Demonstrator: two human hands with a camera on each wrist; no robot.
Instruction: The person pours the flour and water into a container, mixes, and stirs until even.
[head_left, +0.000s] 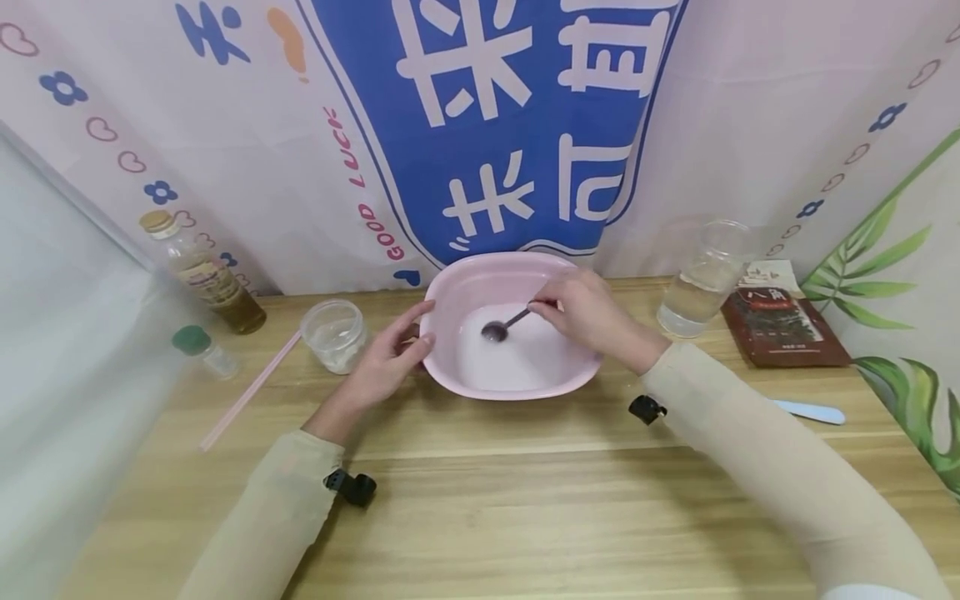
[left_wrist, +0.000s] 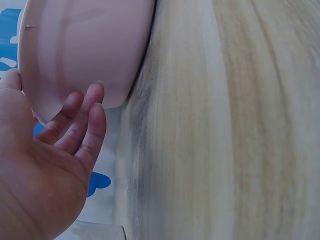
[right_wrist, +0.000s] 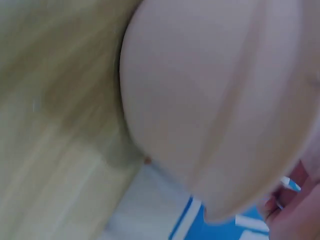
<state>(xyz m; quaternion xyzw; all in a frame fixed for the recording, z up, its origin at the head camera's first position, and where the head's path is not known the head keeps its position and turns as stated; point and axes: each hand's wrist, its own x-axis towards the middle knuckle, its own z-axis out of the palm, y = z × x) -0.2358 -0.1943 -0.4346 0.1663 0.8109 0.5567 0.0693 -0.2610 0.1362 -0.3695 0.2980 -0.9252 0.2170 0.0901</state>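
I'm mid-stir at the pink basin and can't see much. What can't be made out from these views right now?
- Right hand on the spoon: right wrist view is blurred, the pink basin fills it; only fingertips show at the edge.
- What the basin holds: head view shows only something whitish; too faint to identify.
- Brown bottle label: too small, head view.
- Left hand: thumb cut off by the left wrist view's edge.

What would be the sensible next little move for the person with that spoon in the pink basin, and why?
Probably a slow stir. The right hand pinches the spoon, whose bowl sits in the pale contents of the pink basin, while the left hand rests its fingers against the basin's outer wall, seemingly steadying it on the wooden table.
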